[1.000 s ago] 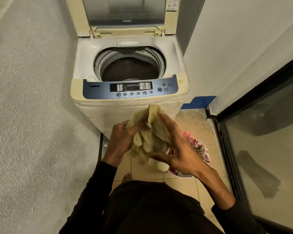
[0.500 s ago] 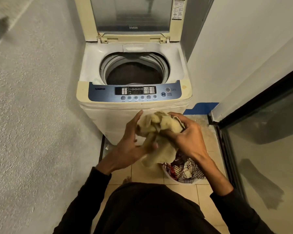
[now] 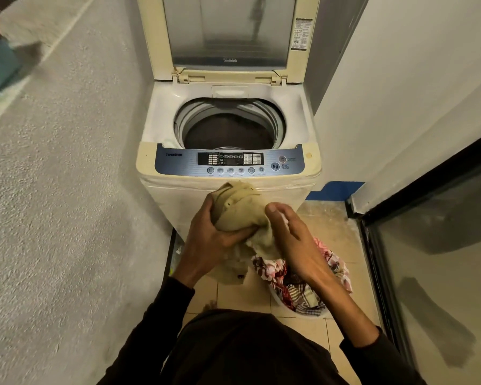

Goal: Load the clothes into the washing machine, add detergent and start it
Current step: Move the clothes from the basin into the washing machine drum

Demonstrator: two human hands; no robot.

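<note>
A cream top-loading washing machine (image 3: 311, 151) stands ahead with its lid (image 3: 156, 37) raised and its dark drum (image 3: 228, 132) open. In front of its blue control panel (image 3: 184, 165) I hold a bunched beige garment (image 3: 242, 209). My left hand (image 3: 208, 234) grips the bundle from the left and below. My right hand (image 3: 292, 237) lies against its right side with fingers nearly straight. A white basket (image 3: 314, 314) of patterned clothes sits on the floor beneath my right forearm.
A rough grey wall runs along the left, close to the machine. A white wall and a dark-framed glass door (image 3: 442, 259) close in the right side. The tiled floor (image 3: 328, 226) between them is narrow. My dark clothing fills the bottom.
The beige garment has been gathered into a tighter bundle and raised a little toward the machine's front. My left hand now wraps it; my right hand's fingers have straightened.
</note>
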